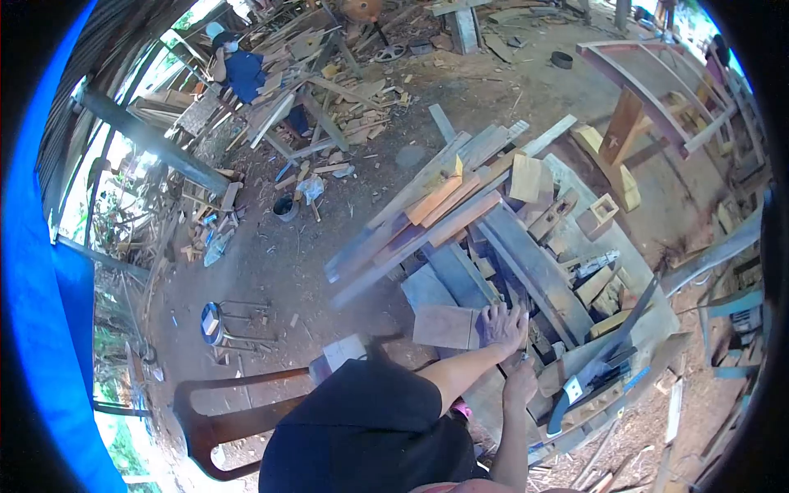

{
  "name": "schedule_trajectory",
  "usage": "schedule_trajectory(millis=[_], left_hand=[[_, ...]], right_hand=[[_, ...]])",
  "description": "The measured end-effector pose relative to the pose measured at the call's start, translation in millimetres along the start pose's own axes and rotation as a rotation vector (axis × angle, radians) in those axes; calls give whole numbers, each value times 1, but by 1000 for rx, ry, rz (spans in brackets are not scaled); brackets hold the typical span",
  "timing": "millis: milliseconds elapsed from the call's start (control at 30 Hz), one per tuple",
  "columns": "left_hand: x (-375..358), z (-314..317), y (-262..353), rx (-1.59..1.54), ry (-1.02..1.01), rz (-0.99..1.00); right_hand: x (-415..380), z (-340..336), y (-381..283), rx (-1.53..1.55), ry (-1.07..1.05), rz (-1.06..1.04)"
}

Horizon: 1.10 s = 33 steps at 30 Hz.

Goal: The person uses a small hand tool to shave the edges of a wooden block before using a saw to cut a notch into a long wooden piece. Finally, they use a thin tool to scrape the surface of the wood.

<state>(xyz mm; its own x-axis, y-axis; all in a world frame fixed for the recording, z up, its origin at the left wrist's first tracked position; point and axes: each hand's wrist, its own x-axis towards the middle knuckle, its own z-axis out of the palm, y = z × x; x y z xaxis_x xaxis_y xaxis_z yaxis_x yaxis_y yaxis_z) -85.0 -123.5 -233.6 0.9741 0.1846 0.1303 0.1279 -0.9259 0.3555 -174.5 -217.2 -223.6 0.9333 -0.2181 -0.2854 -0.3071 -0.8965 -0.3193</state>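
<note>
Left hand (pixel 503 324) spread flat, fingers splayed, pressing on the near edge of a small squarish wooden board (pixel 446 326) at the front of the bench (pixel 567 177); nothing gripped, only palm and fingertips bearing down. Right hand (pixel 520 384) lower and closer to the body, curled loosely over the dark offcuts below; too small and shadowed to tell whether closed on anything.

Board flat and roughly level, lying on grey planks (pixel 460 279), just beside a long dark plank (pixel 534 271) running away up the bench; probably light and stiff, thin enough to lift one-handed; sawn faces likely dry and rough rather than slippery, with a risk of splinters along the cut edges. Best taken by two opposite edges, thumb on top, or slid off the planks by the free left edge. A saw with a blue handle (pixel 575 394) lying to the right, near but apart; orange-toned battens (pixel 440 209) heaped further back; a brown chair (pixel 222 411) at the left.
</note>
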Motion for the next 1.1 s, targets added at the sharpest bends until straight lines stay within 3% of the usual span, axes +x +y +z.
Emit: schedule_trajectory(millis=[200, 333, 533, 667, 733, 833, 900, 1100], left_hand=[[-5, -2, 8, 32, 5, -101], [-4, 5, 8, 43, -5, -20], [-4, 2, 10, 34, -104, -8], [-2, 7, 7, 50, 59, 48], [-1, 6, 9, 69, 99, 35], [2, 2, 9, 53, 36, 19], [1, 0, 9, 22, -135, -25], [2, 0, 9, 9, -81, -15]], right_hand=[[0, 7, 22, 9, -7, -88], [-37, 1, 37, 3, -17, -48], [-5, 7, 22, 7, 6, -92], [-17, -8, 20, 37, 8, -86], [-33, -12, 31, -69, -121, -28], [-16, -1, 25, -26, -94, -34], [-8, 4, 22, 21, -47, -61], [-34, -8, 33, -21, -98, -37]])
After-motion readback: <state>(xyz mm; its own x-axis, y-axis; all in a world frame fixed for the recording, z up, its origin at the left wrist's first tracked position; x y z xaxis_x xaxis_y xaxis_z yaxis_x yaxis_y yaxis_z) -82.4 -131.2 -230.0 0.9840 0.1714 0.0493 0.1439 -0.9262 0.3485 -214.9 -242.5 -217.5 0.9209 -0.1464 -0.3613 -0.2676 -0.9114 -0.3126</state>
